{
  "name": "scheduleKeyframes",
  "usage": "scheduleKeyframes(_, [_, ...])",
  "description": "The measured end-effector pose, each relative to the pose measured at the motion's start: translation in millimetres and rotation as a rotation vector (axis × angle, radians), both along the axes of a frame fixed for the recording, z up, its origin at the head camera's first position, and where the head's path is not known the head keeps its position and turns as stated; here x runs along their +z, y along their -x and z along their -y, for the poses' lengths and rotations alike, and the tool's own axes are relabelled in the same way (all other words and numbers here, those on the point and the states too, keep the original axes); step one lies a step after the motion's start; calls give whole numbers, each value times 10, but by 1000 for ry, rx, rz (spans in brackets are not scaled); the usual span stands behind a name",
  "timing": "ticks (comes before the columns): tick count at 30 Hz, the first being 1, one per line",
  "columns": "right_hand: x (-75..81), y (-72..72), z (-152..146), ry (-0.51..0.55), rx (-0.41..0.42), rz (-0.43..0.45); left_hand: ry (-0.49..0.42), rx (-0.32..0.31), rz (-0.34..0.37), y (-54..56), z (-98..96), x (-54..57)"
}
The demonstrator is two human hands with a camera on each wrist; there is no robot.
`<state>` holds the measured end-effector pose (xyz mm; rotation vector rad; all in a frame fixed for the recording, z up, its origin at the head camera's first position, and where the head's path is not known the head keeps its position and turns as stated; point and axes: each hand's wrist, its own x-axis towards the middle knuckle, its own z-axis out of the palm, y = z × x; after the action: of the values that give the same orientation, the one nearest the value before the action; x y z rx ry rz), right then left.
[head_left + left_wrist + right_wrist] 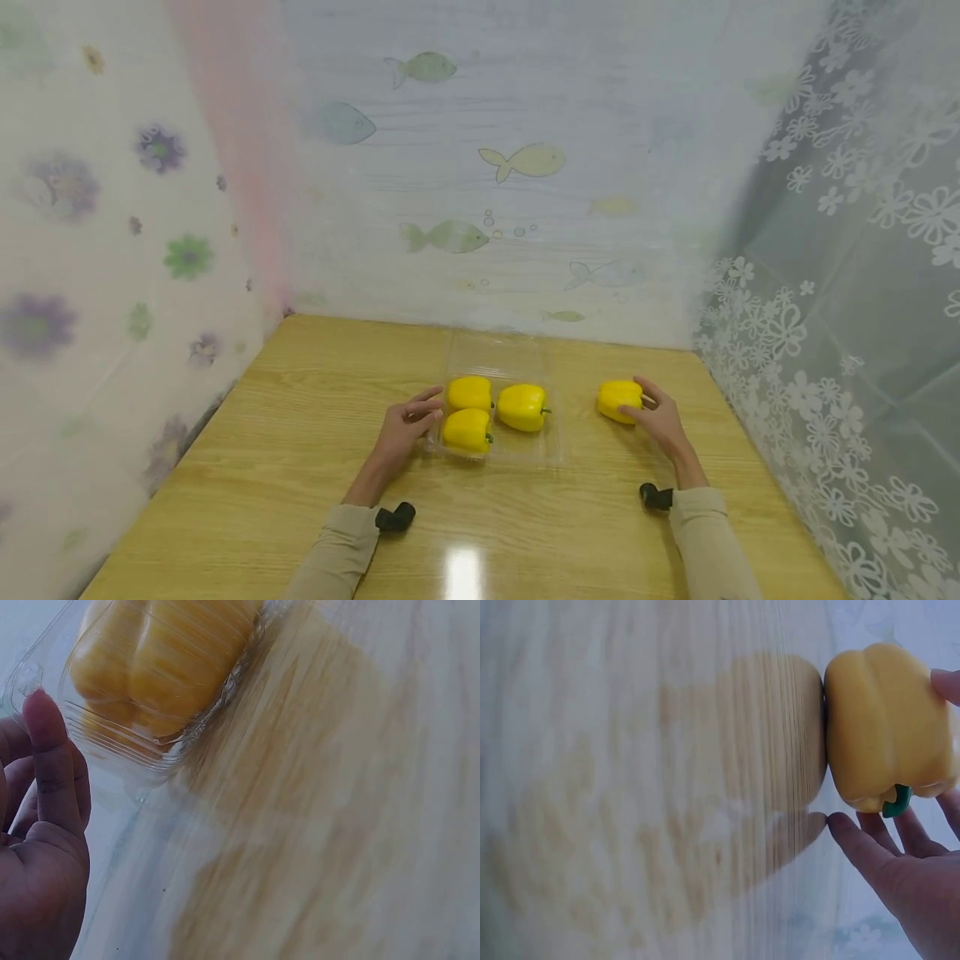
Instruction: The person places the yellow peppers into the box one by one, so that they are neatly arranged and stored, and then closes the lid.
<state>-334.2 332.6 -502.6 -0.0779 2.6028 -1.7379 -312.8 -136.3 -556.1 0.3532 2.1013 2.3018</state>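
Note:
A clear plastic clamshell box (526, 452) lies with its lid (498, 354) folded back. Inside it are three yellow bell peppers, two stacked along the left side (466, 431) and one at the right (521, 407). My left hand (401, 431) is at the box's left edge; in the left wrist view its thumb (45, 720) pinches the corner of the rim, with fingers behind. To the right of the box, my right hand (662, 419) holds another yellow bell pepper (617, 401) between thumb and fingers. Its green stem (897, 801) faces the hand in the right wrist view.
Everything rests on a wood-grain table (247, 467). A fish-print curtain (525, 200) hangs at the back, with a flowered cloth (150, 233) on the left and a lace-patterned curtain (847, 333) on the right. Black wrist cameras (395, 517) sit by both sleeves.

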Motion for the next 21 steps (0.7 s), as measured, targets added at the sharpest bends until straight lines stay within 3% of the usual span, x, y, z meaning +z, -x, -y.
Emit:
scheduleKeyframes(5, [-135, 72, -59, -45, -8, -30, 0, -13, -12, 2, -6, -1])
scheduleKeyframes(10, [-145, 66, -55, -43, 3, -24, 0, -18, -22, -1, -11, 2])
scheduleKeyframes(21, [166, -100, 90, -60, 17, 24, 11, -11, -46, 14, -16, -5])
